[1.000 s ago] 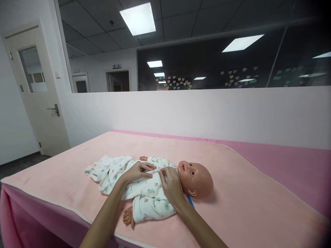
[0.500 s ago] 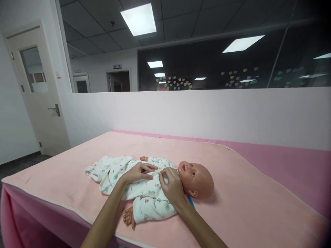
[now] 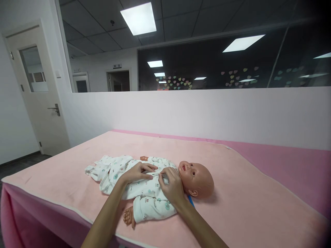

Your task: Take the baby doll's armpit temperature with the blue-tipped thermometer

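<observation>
A baby doll (image 3: 198,181) lies on its back, its head to the right. It wears a white long-sleeved romper (image 3: 144,189) with small green and brown prints. My left hand (image 3: 138,173) rests on the doll's chest, thumb and fingers apart and stretched over the cloth. Close beside it, my right hand (image 3: 172,182) pinches the romper's front edge near the neck between thumb and fingers. The exact spot of the pinch is partly covered by the fingers. One doll hand (image 3: 129,217) sticks out of the near sleeve.
A peach mat (image 3: 245,206) lies under the doll, over a pink cover (image 3: 284,165) that hangs down at the front left. A bit of blue strap (image 3: 191,201) shows below the doll's neck. Behind stands a white wall (image 3: 207,113) with windows, and a door (image 3: 38,103) is at left.
</observation>
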Motion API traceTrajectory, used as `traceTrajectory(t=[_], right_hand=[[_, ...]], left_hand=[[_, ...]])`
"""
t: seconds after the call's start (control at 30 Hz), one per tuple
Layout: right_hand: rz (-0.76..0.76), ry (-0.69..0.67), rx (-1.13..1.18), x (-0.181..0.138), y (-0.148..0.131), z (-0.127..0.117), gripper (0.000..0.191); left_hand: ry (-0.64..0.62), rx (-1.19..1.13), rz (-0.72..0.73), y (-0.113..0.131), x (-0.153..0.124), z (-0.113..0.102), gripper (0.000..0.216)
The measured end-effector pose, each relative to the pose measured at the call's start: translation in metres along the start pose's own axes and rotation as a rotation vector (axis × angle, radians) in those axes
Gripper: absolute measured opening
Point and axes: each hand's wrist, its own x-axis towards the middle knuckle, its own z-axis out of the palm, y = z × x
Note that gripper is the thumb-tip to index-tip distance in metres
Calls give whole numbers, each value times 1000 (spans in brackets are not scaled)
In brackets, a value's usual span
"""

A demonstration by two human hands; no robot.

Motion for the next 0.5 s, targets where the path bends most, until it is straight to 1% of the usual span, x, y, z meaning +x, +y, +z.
traceTrajectory(t=[0.17,0.5], right_hand=[[-9,2,-4,0,0,0,11],[3,-4,-35,1,2,4,11]], left_hand=[[-30,7,-5,3,-2,-1,24],[10,-52,18,-1,0,1,19]])
